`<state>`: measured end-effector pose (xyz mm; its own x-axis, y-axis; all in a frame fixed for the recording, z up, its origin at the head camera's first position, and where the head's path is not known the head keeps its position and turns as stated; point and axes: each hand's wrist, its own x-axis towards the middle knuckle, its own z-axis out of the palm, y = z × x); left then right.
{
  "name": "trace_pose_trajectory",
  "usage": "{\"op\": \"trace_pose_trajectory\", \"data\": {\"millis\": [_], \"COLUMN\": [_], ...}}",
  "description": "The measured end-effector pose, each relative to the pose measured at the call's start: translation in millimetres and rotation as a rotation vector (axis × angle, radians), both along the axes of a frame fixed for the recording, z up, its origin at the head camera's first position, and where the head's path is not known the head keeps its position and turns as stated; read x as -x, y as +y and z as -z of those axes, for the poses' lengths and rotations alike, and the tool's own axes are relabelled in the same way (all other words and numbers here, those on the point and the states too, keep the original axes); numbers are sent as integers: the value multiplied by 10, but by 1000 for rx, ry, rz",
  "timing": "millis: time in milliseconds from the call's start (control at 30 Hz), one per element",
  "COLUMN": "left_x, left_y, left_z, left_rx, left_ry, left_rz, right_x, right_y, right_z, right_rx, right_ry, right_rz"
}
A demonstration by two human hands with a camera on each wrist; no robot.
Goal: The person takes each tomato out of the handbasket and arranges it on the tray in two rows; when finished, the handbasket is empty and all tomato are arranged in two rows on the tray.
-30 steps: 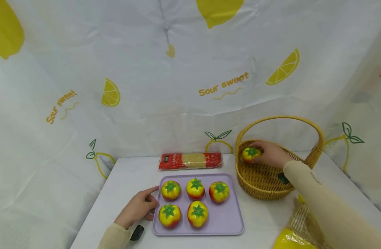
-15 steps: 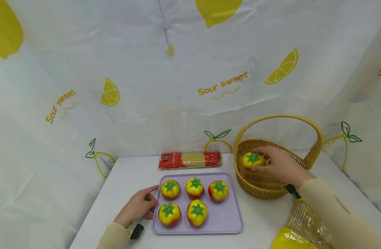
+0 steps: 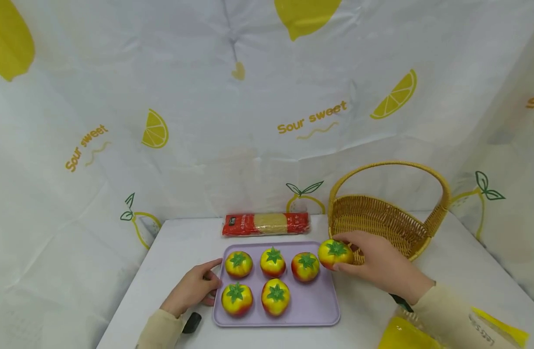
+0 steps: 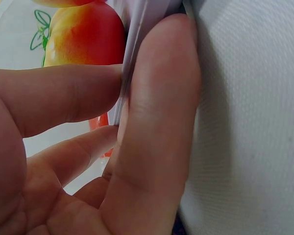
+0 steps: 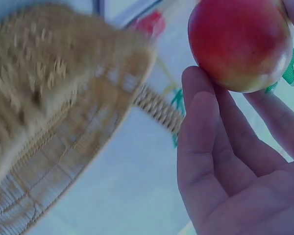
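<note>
In the head view my right hand (image 3: 378,259) holds a yellow-and-red tomato (image 3: 335,254) with a green star-shaped top, between the tray's right edge and the wicker basket (image 3: 363,213). Fingertips grip the fruit's side in the right wrist view, where its red underside shows. Several similar tomatoes (image 3: 275,297) sit on the lilac tray (image 3: 312,310), three in the back row and two in front. At the tray's left edge, my left hand (image 3: 193,291) pinches the rim; in the left wrist view fingers (image 4: 161,107) lie on either side of it.
A red packet of noodles (image 3: 267,224) lies behind the tray. A yellow-and-clear plastic bag (image 3: 406,334) is at the lower right, partly under the right sleeve. The basket's tall handle (image 3: 391,163) arches upward. A lemon-print curtain (image 3: 232,121) hangs behind the table.
My right hand has carried the tomato out of the basket, leftward and toward me, to the tray's right edge. The left hand stays at the tray's rim.
</note>
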<state>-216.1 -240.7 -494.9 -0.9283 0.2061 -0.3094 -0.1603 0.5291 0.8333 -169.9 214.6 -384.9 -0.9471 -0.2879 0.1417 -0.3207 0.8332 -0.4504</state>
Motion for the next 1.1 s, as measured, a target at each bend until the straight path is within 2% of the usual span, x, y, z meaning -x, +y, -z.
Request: {"op": "trace_pose_trajectory", "data": {"millis": [267,567,867,1100], "left_x": [2,-6,-5,-5], "left_y": [-8,13,31,14], "left_z": [-5,-21,-28,-24], "left_rx": [8,13,16,23], "left_ry": [1,-1,4,3], "left_rz": [-7,-1,0,1], "right_x": [-163,-250,-267,-288], "right_y": [-291,-500,-555,-575], "right_z": [158,370,497,570], "right_rx": [-62,-106,-126,-147], "right_ry": [-30,-134,-156,-109], "right_rz": [-82,-121,-143,-156]}}
